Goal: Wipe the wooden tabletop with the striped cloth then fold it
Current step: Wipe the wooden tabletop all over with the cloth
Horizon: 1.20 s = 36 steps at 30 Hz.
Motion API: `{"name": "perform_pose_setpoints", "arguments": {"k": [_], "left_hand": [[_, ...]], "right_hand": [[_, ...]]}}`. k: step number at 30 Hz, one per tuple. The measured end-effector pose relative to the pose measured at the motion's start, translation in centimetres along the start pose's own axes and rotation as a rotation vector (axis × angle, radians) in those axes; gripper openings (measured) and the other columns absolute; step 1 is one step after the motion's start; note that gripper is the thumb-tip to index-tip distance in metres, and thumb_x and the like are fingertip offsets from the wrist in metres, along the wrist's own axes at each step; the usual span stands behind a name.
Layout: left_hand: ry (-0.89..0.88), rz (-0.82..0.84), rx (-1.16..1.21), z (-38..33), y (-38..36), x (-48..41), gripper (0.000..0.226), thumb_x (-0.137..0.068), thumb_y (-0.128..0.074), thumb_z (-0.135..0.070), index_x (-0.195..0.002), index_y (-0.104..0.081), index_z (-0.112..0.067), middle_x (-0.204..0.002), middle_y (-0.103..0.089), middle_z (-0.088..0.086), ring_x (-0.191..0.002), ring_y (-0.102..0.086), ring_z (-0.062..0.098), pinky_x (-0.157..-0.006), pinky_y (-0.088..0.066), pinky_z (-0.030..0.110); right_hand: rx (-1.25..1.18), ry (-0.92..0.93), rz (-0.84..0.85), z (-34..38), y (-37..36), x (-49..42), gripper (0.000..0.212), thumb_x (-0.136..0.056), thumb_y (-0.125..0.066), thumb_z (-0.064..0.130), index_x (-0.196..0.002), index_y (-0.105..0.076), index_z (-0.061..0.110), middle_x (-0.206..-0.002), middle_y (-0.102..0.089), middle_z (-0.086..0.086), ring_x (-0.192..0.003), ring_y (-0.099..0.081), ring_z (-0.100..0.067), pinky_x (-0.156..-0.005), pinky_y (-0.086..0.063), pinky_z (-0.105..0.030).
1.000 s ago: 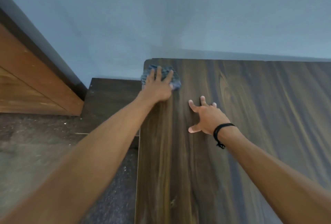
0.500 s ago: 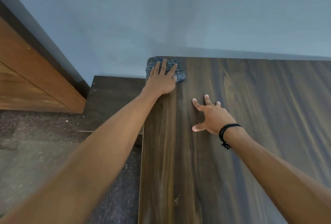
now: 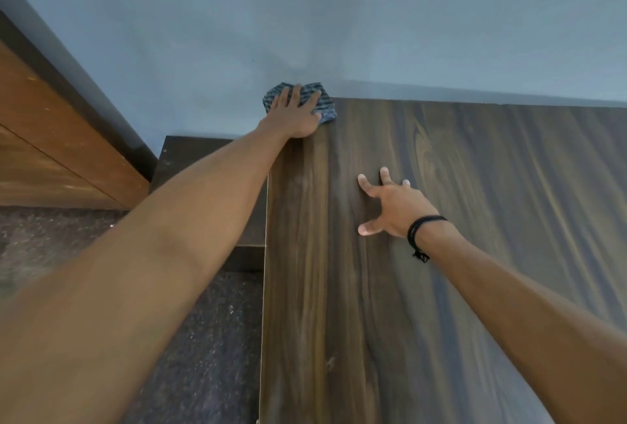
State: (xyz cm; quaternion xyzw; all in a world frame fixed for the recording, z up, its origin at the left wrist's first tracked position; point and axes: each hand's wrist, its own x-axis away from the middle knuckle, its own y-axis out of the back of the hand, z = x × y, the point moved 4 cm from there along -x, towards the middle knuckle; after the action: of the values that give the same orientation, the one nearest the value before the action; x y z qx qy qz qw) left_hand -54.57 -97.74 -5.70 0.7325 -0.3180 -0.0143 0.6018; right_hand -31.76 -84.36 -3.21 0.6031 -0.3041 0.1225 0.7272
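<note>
At upper centre of the frame we press our left hand (image 3: 294,116), fingers spread flat, onto the cloth (image 3: 325,108) at the tabletop's (image 3: 475,254) far corner to scrub it, while our right hand (image 3: 393,206) splays on bare wood, likely for support.
</note>
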Motion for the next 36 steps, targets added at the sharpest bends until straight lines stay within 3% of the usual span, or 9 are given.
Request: {"name": "perform_pose_setpoints", "arguments": {"k": [10,16,19,23,28,30,32,34,36], "left_hand": [[-0.121,-0.013,-0.062,-2.9,-8.6,18.0,0.058,-0.106,-0.017,-0.047,-0.158,0.005,-0.036,-0.166,0.016,0.006,-0.152,0.016,0.028,-0.118,0.013,0.041],[-0.171,-0.043,-0.151,-4.9,-14.7,32.6,0.059,-0.106,-0.016,-0.045,-0.157,0.009,-0.032,-0.165,0.016,0.010,-0.151,0.017,0.031,-0.118,0.015,0.042],[-0.139,-0.024,-0.175,-4.1,-15.0,30.4,0.061,-0.105,-0.018,-0.047,-0.157,0.009,-0.033,-0.165,0.015,0.011,-0.152,0.015,0.032,-0.122,0.008,0.048],[-0.081,0.025,-0.092,-3.7,-12.4,24.3,0.060,-0.105,-0.017,-0.051,-0.157,0.009,-0.036,-0.165,0.019,0.010,-0.151,0.018,0.031,-0.122,0.009,0.047],[-0.086,0.049,-0.129,-5.4,-17.0,31.9,0.062,-0.099,-0.006,-0.056,-0.157,0.005,-0.038,-0.165,0.017,0.006,-0.151,0.019,0.030,-0.122,0.009,0.048],[-0.136,0.028,-0.206,-5.8,-20.5,39.0,0.073,-0.093,0.004,-0.056,-0.159,-0.012,-0.029,-0.166,0.004,0.013,-0.152,0.008,0.038,-0.122,-0.003,0.054],[-0.185,-0.079,-0.220,-6.0,-23.4,45.9,0.066,-0.099,-0.011,-0.049,-0.156,-0.030,-0.021,-0.162,-0.019,0.021,-0.149,-0.016,0.044,-0.119,-0.021,0.058],[-0.157,-0.133,-0.184,-5.9,-24.0,48.9,0.061,-0.100,-0.024,-0.046,-0.155,-0.033,-0.020,-0.157,-0.031,0.023,-0.144,-0.030,0.044,-0.113,-0.028,0.057],[-0.153,-0.130,-0.149,-5.8,-22.7,47.0,0.065,-0.099,-0.021,-0.050,-0.158,-0.023,-0.023,-0.161,-0.021,0.022,-0.148,-0.020,0.044,-0.117,-0.020,0.055]], "right_hand": [[0.101,-0.014,-0.048,0.8,0.5,1.3,0.109,-0.081,-0.078,0.054,-0.161,-0.006,0.040,-0.170,0.003,-0.008,-0.150,-0.024,-0.044,-0.118,-0.031,-0.051],[0.217,0.037,-0.103,1.8,-0.7,4.2,0.080,-0.100,-0.057,0.048,-0.162,-0.013,0.026,-0.169,-0.009,-0.015,-0.142,-0.039,-0.037,-0.110,-0.038,-0.046],[0.299,0.083,-0.067,1.3,-2.5,7.2,0.078,-0.101,-0.057,0.043,-0.162,-0.014,0.025,-0.169,-0.010,-0.012,-0.143,-0.038,-0.036,-0.110,-0.038,-0.044],[0.304,0.066,0.019,-0.6,-5.8,10.9,0.099,-0.091,-0.068,0.053,-0.162,-0.003,0.031,-0.170,0.002,-0.009,-0.147,-0.032,-0.038,-0.113,-0.034,-0.045],[0.246,0.081,0.040,-1.5,-8.6,12.9,0.109,-0.087,-0.070,0.057,-0.162,0.005,0.029,-0.169,0.011,-0.010,-0.150,-0.021,-0.043,-0.120,-0.023,-0.049],[0.246,0.079,0.019,-1.5,-8.8,13.0,0.107,-0.089,-0.068,0.057,-0.162,0.005,0.028,-0.169,0.010,-0.010,-0.150,-0.022,-0.044,-0.119,-0.025,-0.050],[0.241,0.086,-0.005,-1.4,-8.9,13.2,0.105,-0.089,-0.067,0.057,-0.162,0.002,0.028,-0.169,0.007,-0.011,-0.149,-0.026,-0.043,-0.117,-0.029,-0.050],[0.240,0.092,-0.034,-1.5,-8.8,13.3,0.104,-0.089,-0.067,0.057,-0.162,0.000,0.028,-0.170,0.004,-0.011,-0.148,-0.029,-0.040,-0.115,-0.032,-0.051],[0.241,0.087,-0.048,-1.5,-8.8,13.7,0.102,-0.089,-0.067,0.058,-0.162,-0.002,0.029,-0.170,0.002,-0.010,-0.147,-0.031,-0.038,-0.113,-0.036,-0.051]]}}
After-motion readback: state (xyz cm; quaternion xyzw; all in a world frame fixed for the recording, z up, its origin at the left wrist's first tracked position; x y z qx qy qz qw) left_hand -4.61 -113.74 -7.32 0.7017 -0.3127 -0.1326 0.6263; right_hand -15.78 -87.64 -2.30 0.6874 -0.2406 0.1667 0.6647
